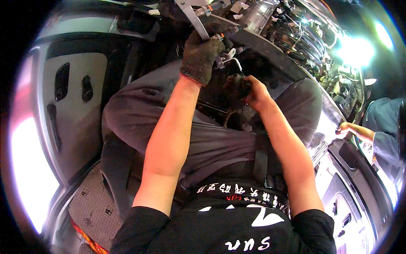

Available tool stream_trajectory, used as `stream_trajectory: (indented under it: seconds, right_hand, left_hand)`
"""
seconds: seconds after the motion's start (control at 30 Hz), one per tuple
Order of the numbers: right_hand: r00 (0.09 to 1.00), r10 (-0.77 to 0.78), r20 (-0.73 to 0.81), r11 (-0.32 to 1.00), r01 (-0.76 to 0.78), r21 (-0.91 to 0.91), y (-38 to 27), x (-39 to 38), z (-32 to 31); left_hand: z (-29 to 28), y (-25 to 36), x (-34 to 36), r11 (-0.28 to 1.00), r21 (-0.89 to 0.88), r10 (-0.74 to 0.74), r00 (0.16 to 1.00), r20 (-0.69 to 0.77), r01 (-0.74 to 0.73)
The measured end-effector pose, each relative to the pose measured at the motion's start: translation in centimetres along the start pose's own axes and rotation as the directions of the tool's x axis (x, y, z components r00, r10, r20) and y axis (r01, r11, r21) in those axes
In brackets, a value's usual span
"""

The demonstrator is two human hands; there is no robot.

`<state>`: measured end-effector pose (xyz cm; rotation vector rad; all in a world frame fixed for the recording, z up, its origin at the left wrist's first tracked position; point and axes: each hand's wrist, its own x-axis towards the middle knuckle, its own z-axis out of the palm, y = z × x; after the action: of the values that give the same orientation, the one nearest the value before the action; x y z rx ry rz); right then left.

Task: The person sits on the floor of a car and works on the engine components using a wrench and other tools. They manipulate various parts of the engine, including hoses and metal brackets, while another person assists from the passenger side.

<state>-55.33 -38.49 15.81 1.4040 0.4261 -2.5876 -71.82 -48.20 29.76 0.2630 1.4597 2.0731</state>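
Observation:
My left hand [196,61], in a dark knit glove, is wrapped round a metal bracket assembly [191,15] with a long flat arm and fittings with orange rings. Beside that hand are a small silver fitting [228,56] and a thin bent metal rod [237,63]. My right hand [249,89] is just below the rod's lower end, its dark-covered or blackened fingers curled; what they hold is too dark to make out. My crossed legs [131,118] are beneath my arms.
A car door panel [76,106] is at left, above patterned fabric [93,194]. Exposed wiring [308,42] and a bright lamp [355,51] are at upper right. A co-worker's hand [342,129] and blue sleeve [380,144] are at right, near another open door [338,194].

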Motion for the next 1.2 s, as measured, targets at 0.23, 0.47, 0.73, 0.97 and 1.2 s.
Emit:
stream_trajectory:
  seconds: [0.23,0.47,0.73,0.97,1.2]
  right_hand:
    - [0.976,-0.204,0.07,0.978,0.207,-0.034,-0.2,1.1,-2.4]
    - [0.95,-0.313,-0.013,0.949,0.311,-0.055,-2.8,-0.8,-3.2]
    - [0.644,-0.729,-0.232,0.361,0.075,-0.929,0.1,7.2,-10.2]
    - [0.774,-0.631,-0.056,0.043,-0.038,-0.998,1.1,8.8,-6.6]
    - [0.834,-0.547,0.074,-0.078,0.038,-0.996,3.6,11.4,-6.1]
  left_hand:
    - [-0.3,-0.5,-0.2,0.998,0.008,-0.061,0.997,-0.043,0.062]
    - [-1.4,-2.5,0.1,0.995,0.072,-0.057,0.992,-0.11,0.066]
    - [-2.8,-6.0,0.7,0.971,0.061,-0.216,0.955,-0.204,0.232]
    - [-3.7,-8.1,1.6,0.925,0.024,-0.324,0.819,-0.473,0.38]
    - [-6.6,-11.1,1.5,0.926,-0.025,-0.355,0.845,-0.4,0.377]
